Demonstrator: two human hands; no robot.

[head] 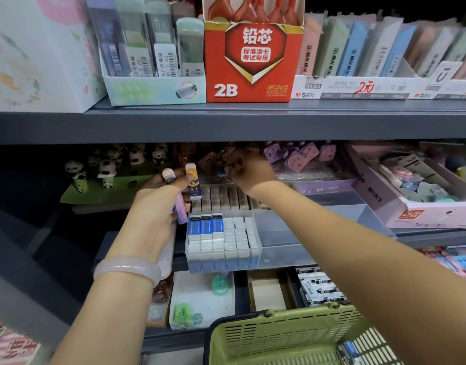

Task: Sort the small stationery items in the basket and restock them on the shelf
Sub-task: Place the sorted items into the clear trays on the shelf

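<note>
My left hand (158,196) grips several erasers in front of the middle shelf: a white and blue eraser with a yellow end (193,181), a small pinkish one (168,175) and a purple one (180,210). My right hand (243,167) reaches deep into the middle shelf, its fingers curled and pinching a small bluish item (221,173). Below my hands, a clear tray (224,256) holds rows of blue and white erasers. The green basket (279,335) sits at the bottom, with a small packet (347,350) lying in it.
A red 2B lead box (253,59) and pencil-lead boxes line the top shelf. Panda figures (105,167) stand at the left of the middle shelf. A pink box (411,196) stands at the right. White trays with sharpeners (200,299) sit on the lower shelf.
</note>
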